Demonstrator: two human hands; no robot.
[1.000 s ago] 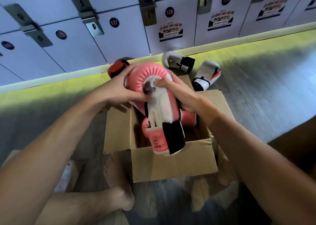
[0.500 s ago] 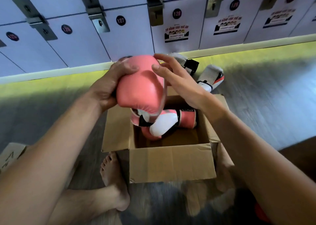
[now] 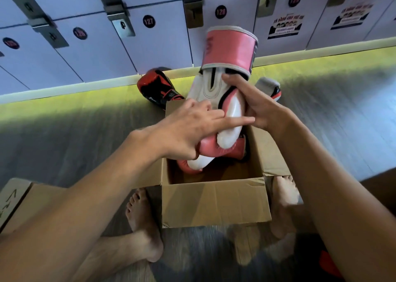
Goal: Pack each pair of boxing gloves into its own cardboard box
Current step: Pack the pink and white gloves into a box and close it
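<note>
Pink and white leather fills the middle of my view: I hold one pink glove (image 3: 214,93) upright over the open cardboard box (image 3: 214,202), cuff pointing up and padded end down. My right hand (image 3: 263,108) grips it from the right, the thumb laid up along the white palm to just under the cuff and the fingers wrapped behind. My left hand (image 3: 182,131) holds nothing. It lies on the near side of the glove with its fingers mostly straight, the index finger stretched across the glove's white thumb towards my right hand. The held glove's lower end touches the second pink glove (image 3: 214,151), which lies on its side inside the box.

On the floor (image 3: 64,131) just beyond the box's far left corner lies a red and black glove (image 3: 156,88), close to the row of lockers (image 3: 96,46). A grey glove (image 3: 270,86) with an orange patch shows partly behind my right hand. Another box (image 3: 15,196) sits at the near left, under my left forearm. My bare feet rest on either side of the open box.
</note>
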